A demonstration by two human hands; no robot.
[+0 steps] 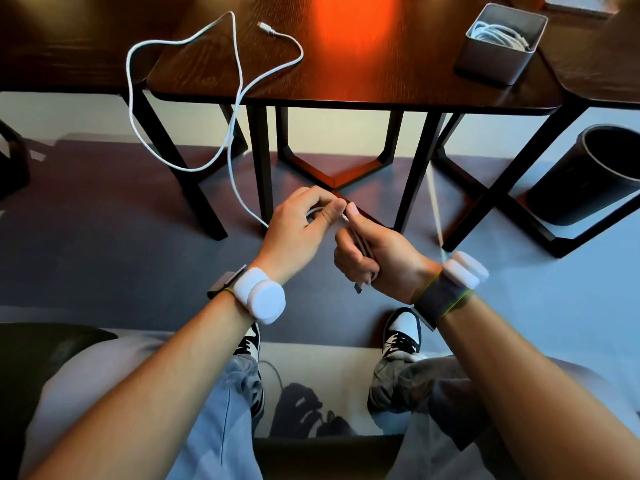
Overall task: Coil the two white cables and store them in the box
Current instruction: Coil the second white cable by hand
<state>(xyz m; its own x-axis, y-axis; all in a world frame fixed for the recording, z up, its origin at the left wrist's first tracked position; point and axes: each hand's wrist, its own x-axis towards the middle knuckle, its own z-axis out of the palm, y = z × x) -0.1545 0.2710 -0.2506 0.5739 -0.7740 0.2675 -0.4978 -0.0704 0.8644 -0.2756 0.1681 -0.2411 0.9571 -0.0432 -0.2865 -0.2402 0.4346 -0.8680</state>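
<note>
A long white cable (239, 81) lies in loose loops on the dark wooden table (346, 81), its plug end near the table's middle, and hangs over the front edge down to my hands. My left hand (301, 226) pinches the cable between thumb and fingers. My right hand (377, 258) grips a short folded length of the same cable in its fist, the plug end sticking out below. The two hands touch at the thumbs, in front of the table and above the floor. A grey box (498, 60) at the table's right holds a coiled white cable (498, 34).
A black waste bin (588, 174) stands on the floor at the right under a second table (606, 71). Dark table legs cross in front of my hands. My knees and black-and-white shoes (401, 334) are below. A black seat edge is at the lower left.
</note>
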